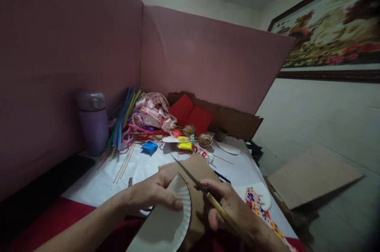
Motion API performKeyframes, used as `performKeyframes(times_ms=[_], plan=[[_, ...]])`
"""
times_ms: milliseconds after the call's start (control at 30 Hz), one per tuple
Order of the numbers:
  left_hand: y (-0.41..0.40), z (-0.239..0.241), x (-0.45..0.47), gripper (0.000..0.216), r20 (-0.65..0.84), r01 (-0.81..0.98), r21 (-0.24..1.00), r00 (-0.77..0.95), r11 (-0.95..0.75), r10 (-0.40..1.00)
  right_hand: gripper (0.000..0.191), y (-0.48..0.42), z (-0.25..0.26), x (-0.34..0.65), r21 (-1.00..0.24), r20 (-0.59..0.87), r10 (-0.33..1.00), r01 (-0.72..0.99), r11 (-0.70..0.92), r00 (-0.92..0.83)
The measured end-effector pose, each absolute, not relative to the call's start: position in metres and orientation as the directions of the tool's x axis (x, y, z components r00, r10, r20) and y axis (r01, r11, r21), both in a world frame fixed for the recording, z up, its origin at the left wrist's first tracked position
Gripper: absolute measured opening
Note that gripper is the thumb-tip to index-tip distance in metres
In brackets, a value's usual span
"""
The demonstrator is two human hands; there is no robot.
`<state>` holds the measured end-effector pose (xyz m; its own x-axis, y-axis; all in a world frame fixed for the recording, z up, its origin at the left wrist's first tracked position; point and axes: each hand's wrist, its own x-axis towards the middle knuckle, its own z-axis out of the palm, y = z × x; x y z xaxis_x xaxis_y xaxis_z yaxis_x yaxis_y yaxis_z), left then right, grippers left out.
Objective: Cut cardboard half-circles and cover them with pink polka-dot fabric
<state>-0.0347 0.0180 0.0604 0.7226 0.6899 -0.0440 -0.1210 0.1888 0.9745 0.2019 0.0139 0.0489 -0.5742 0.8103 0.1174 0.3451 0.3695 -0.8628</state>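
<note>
My left hand [163, 194] grips a cut white paper plate [166, 228] with a fluted curved edge, thumb on top and fingers hidden beneath. In my right hand [225, 204] is a knife [190, 176] with a narrow pointed blade and a brass-coloured handle. Its blade points up and left, above a piece of brown cardboard [197, 165]. The blade tip appears apart from the plate, just beyond its upper corner. The cardboard lies under the plate and both hands.
A lilac tumbler [95, 129] stands at the left near colourful pipe cleaners [121, 121]. Pink cloth [154, 111], red paper [190, 113], twine balls [205, 139] and a blue packet [149, 147] lie at the back. Flowered fabric [258, 204] is right. Pink panels [208, 58] enclose the table.
</note>
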Motion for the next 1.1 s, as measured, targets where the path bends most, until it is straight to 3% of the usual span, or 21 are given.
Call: performKeyframes(times_ms=[100, 200, 600, 733, 1100], plan=[[0.021, 0.054, -0.037, 0.017, -0.157, -0.019, 0.966, 0.748, 0.257, 0.645, 0.052, 0.013, 0.042, 0.204, -0.91, 0.042, 0.794, 0.306, 0.282, -0.607], [0.023, 0.051, -0.038, 0.017, -0.165, -0.012, 0.965, 0.748, 0.263, 0.642, 0.056, 0.011, 0.034, 0.207, -0.926, 0.015, 0.794, 0.291, 0.24, -0.607], [0.022, 0.044, -0.037, 0.02, -0.217, 0.062, 0.962, 0.766, 0.266, 0.605, 0.047, 0.0, 0.041, 0.201, -0.845, 0.007, 0.815, 0.432, 0.315, -0.579], [0.021, 0.045, -0.036, 0.021, -0.212, 0.022, 0.955, 0.745, 0.295, 0.632, 0.052, 0.0, 0.046, 0.201, -0.841, 0.015, 0.801, 0.426, 0.334, -0.599], [0.02, 0.048, -0.038, 0.019, -0.229, 0.068, 0.961, 0.738, 0.267, 0.635, 0.04, -0.002, 0.049, 0.2, -0.843, -0.036, 0.813, 0.455, 0.288, -0.581]])
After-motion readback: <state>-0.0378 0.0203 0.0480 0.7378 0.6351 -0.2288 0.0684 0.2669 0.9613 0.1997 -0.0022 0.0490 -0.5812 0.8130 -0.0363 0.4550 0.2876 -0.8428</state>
